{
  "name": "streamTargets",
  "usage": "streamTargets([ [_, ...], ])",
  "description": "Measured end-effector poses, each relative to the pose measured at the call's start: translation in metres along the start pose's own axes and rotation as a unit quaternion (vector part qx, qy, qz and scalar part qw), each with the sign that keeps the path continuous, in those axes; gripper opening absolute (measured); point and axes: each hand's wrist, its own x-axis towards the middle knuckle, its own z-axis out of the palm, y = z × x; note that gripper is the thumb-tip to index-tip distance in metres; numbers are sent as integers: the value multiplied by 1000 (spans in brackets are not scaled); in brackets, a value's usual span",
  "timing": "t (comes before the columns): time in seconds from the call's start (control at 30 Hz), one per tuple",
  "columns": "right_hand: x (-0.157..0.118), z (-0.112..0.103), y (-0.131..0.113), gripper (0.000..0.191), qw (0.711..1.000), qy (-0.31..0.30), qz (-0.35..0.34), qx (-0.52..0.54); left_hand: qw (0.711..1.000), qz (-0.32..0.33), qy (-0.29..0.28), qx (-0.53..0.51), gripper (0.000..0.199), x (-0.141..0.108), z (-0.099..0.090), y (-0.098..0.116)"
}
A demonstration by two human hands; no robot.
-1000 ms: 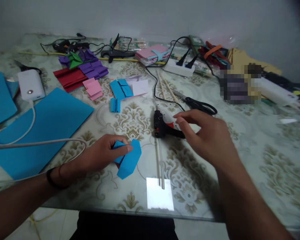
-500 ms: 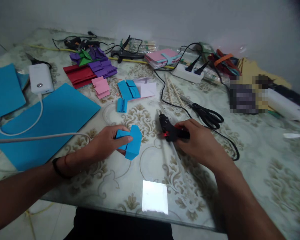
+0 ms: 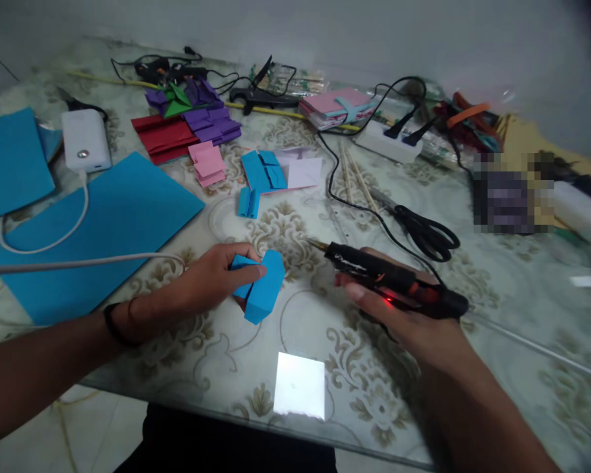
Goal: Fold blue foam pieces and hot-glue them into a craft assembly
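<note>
My left hand [image 3: 226,272] pinches a folded blue paper piece [image 3: 268,286], thumb on top, just above the table near its front. To the right, my right hand [image 3: 389,309] is wrapped round a black glue gun [image 3: 374,269] with a red light lit on it. The gun's nozzle points left toward the blue piece, with a gap between them. A clear glue stick [image 3: 532,348] sticks out of the gun's back end. Part of the gun's handle is hidden by my right hand.
Black scissors [image 3: 426,231] and wooden sticks [image 3: 355,176] lie beyond the gun, beside its cord. Blue sheets [image 3: 113,217] and a white power bank [image 3: 85,139] are at left. Folded papers [image 3: 263,171] and a power strip [image 3: 389,144] lie farther back.
My right hand has turned the glue gun and raised it, so it now lies lengthwise in the palm with the nozzle leftward. My left hand still holds the blue piece, slightly tilted.
</note>
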Motion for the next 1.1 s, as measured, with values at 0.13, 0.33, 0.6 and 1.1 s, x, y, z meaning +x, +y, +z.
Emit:
streamTargets([
  [0.13, 2, 13, -11, 26, 998, -47, -28, 16, 1000, 4, -6, 0, 20, 1, 0, 0],
  [0.33, 6, 24, -16, 29, 989, -63, -137, 12, 999, 15, -21, 44, 18, 0, -2, 0],
  [0.6, 6, 28, -16, 32, 987, -68, -145, 5, 998, 14, -20, 59, 17, 0, -2, 0],
  [1.1, 4, 28, -14, 36, 994, -73, -79, 5, 998, 19, -23, 64, 18, 1, -2, 1],
])
